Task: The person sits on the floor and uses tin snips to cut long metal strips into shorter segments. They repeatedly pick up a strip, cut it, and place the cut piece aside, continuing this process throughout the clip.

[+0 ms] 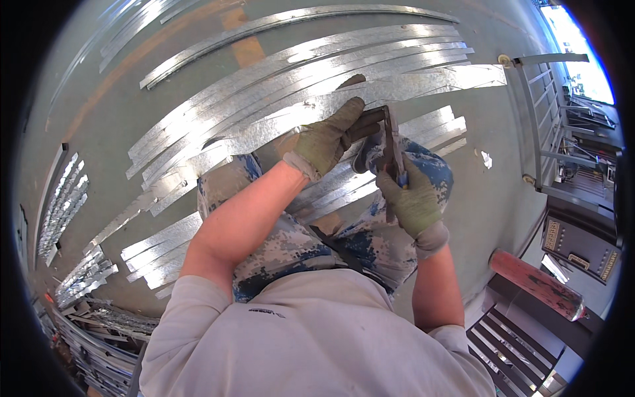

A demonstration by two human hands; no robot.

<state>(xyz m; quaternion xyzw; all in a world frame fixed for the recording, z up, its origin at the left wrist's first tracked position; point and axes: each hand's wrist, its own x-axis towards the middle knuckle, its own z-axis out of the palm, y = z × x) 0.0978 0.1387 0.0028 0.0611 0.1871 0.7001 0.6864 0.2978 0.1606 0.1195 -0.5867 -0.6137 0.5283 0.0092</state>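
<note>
A grey concrete floor (pixel 119 112) is spread with long galvanised metal strips (pixel 317 86), laid side by side in a shining fan ahead of the knees, with shorter offcuts (pixel 159 248) lying nearer the body and more bundled scrap (pixel 86 324) stacked at the lower left. A metal rack (pixel 549 126) stands to the right, with a red cylinder (pixel 537 283) lying below it. The squatting legs, in blue camouflage trousers (pixel 370 238), are seen between the forearms. Held over the knees is a pair of tin snips (pixel 387 142), dark and long-handled, and both gloved hands are closed on it: the left hand (pixel 324 140) is wrapped round the upper end, while the right hand (pixel 413 198) is clamped round the lower handle. Whether a strip is caught in the blades cannot be told, since the gloves hide that part. For a clean cut, it is judged that the snips should be kept square to the strip, the blades seated fully before being squeezed, and the gloved fingers kept clear of the sharp cut edge.
</note>
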